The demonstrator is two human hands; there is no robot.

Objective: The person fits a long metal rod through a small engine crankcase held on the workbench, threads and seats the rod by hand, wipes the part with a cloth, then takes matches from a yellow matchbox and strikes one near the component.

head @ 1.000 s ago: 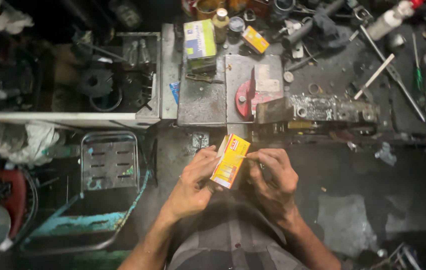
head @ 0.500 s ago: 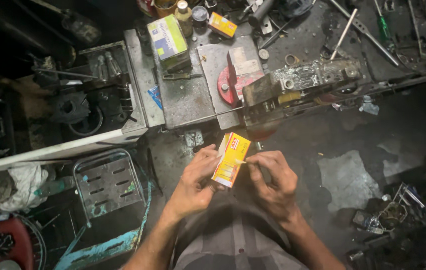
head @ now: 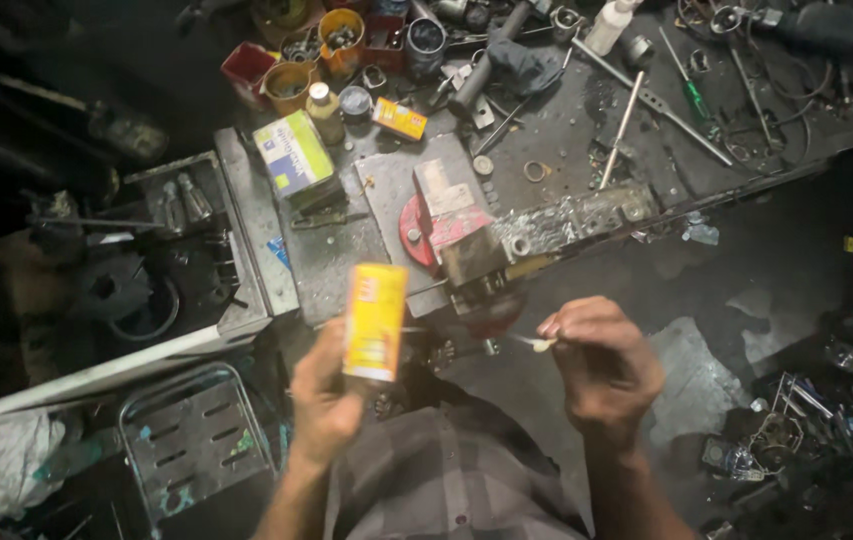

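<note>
So my left hand point(head: 331, 395) grips the small yellow box point(head: 375, 322) upright above my lap, while my right hand point(head: 601, 365) pinches a tiny pale piece point(head: 542, 345) beside it; box looks open, contents still inside.

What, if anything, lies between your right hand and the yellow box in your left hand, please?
Nothing visible does: the left hand holds the yellow box upright, and open air separates it from the right hand, which pinches a small pale piece.
</note>
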